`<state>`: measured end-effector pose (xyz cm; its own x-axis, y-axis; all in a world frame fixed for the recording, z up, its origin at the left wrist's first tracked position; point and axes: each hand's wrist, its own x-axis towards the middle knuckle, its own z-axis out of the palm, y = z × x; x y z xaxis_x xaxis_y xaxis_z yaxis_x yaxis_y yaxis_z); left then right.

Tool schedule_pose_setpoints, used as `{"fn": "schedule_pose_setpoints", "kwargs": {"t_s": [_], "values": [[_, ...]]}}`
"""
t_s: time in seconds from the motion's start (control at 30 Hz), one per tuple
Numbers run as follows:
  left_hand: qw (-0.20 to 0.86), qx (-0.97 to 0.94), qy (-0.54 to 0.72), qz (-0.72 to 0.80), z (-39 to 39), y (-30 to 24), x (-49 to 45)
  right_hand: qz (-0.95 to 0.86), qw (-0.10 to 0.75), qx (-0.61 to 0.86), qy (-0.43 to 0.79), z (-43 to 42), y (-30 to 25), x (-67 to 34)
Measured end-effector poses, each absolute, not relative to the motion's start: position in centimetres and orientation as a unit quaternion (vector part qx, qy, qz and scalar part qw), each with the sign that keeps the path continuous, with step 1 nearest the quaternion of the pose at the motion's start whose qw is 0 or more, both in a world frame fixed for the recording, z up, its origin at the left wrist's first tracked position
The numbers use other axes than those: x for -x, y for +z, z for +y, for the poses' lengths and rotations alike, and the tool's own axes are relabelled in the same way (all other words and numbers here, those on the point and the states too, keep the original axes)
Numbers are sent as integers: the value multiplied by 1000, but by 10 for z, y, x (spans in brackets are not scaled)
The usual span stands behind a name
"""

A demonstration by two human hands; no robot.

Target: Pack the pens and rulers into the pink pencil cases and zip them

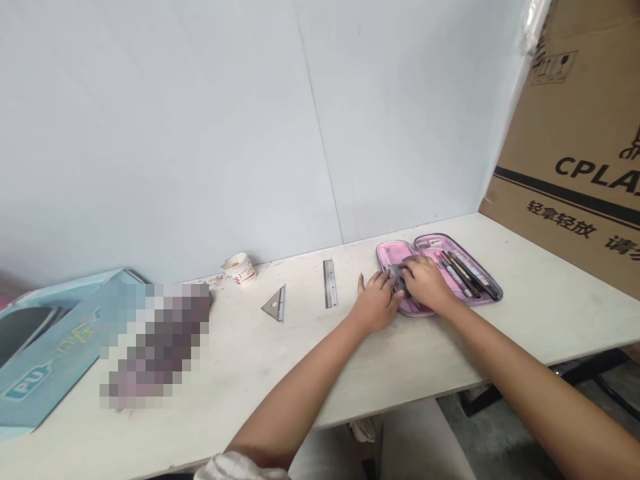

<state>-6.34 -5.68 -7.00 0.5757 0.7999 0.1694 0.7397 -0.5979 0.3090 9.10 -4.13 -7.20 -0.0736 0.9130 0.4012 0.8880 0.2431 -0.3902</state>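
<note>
Pale tabletop [260, 363] | open pink pencil case [434, 248] | left hand [376, 303], right hand [425, 283] touching

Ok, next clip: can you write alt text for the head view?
A person's left hand and right hand touch a small grey item inside an open pink pencil case holding pens, on a white table. A metal ruler, metal set square and paper cup lie to the left.
</note>
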Motion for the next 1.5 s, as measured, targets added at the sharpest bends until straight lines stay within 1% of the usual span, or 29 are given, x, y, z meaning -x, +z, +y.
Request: {"fn": "schedule_pose_setpoints", "kwargs": {"t_s": [0.07, 0.1, 0.2, 0.27, 0.3, 0.4, 0.47, 0.57, 0.63, 0.8, 0.93, 1.07, 1.17, 1.27, 1.37, 1.5], "values": [[134, -852, 196, 467, -52, -67, 74, -717, 351, 594, 99, -39, -62, -79], [152, -830, 227, 486, -48, -64, 81, -700, 381, 583, 157, -38, -58, -71], [229, -734, 331, 546, -38, -56, 107, -602, 443, 538, 389, -35, -49, -38], [308, -656, 381, 573, -34, -52, 126, -525, 448, 506, 517, -31, -46, -15], [350, -620, 396, 580, -34, -50, 135, -502, 442, 497, 553, -29, -45, -3], [456, -539, 409, 578, -38, -47, 155, -487, 411, 500, 586, -23, -42, 27], [500, -508, 406, 572, -42, -45, 162, -507, 386, 515, 574, -19, -41, 43], [539, -470, 408, 568, -45, -46, 167, -575, 346, 544, 502, -17, -42, 58], [550, -447, 419, 567, -46, -47, 169, -613, 325, 554, 459, -18, -46, 62], [556, -444, 438, 550, -49, -51, 165, -660, 295, 563, 400, -24, -61, 52], [542, -490, 446, 516, -51, -45, 143, -687, 320, 562, 331, -29, -62, 32], [510, -555, 460, 469, -50, -35, 105, -691, 372, 568, 250, -36, -57, -3], [478, -629, 424, 443, -49, -31, 72, -681, 417, 583, 151, -45, -61, -36], [432, -688, 384, 439, -50, -34, 43, -662, 422, 613, 91, -55, -73, -66], [395, -720, 341, 457, -52, -41, 21, -661, 370, 651, 55, -65, -84, -88], [374, -741, 301, 470, -51, -46, 10, -708, 242, 664, 13, -76, -82, -101]]}}
